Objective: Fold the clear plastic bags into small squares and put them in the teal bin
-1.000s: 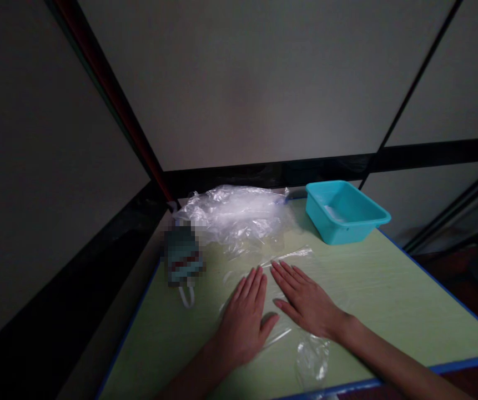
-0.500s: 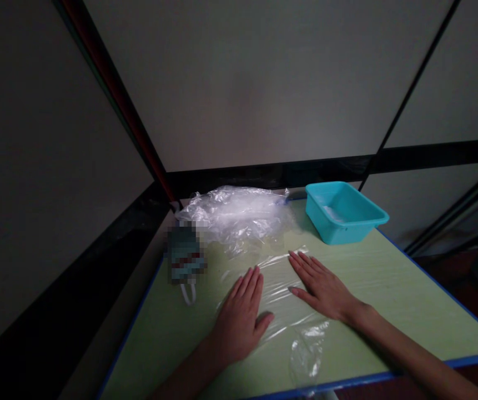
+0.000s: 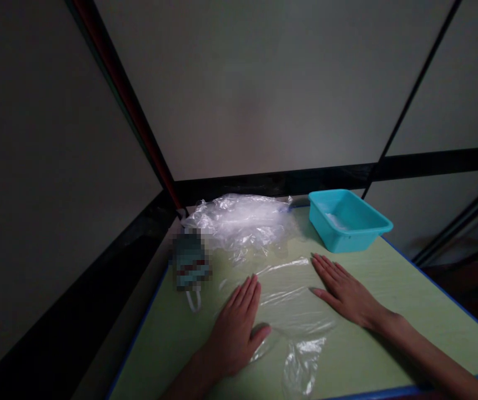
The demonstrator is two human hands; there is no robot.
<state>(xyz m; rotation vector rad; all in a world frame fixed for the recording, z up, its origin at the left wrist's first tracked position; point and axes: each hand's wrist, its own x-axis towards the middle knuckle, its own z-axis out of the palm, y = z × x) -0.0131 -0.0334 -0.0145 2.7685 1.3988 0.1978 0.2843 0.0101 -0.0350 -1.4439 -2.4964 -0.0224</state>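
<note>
Lighting is really dim here, so a lot is hard to read. The clear plastic sheet (image 3: 291, 300) is nearly invisible against the green. You mostly catch it by its glare and wrinkles, and I can't tell exactly where its edges run. It lies flat on the worktop (image 3: 422, 300) between the two hands, with a crinkled tail trailing toward the near edge, where the picture cuts it off.

The left hand (image 3: 234, 328) is palm down on the sheet's left part, fingers (image 3: 249, 291) straight and held close together, thumb stuck out to the side. The right hand (image 3: 345, 289) is flat too, at the sheet's right side, fingers (image 3: 326, 266) slightly fanned and pointing away. Whether it sits on the plastic or just off its edge, I can't say. Neither hand is gripping anything. Both forearms run out of the bottom of the picture.

At the far left there's a pixelated object (image 3: 191, 266), blurred out so no idea what it is, with a white loop (image 3: 192, 300) hanging out below it. Behind the sheet sits a heap of crumpled clear plastic (image 3: 242, 222). Beside that, at the far right corner, is a teal tub (image 3: 347, 240) with something pale inside that I can't make out.

The worktop is light green with blue edging. Around it are plain grey wall panels with dark frame bars, plus a reddish post (image 3: 130, 105) slanting down to the back left corner.
</note>
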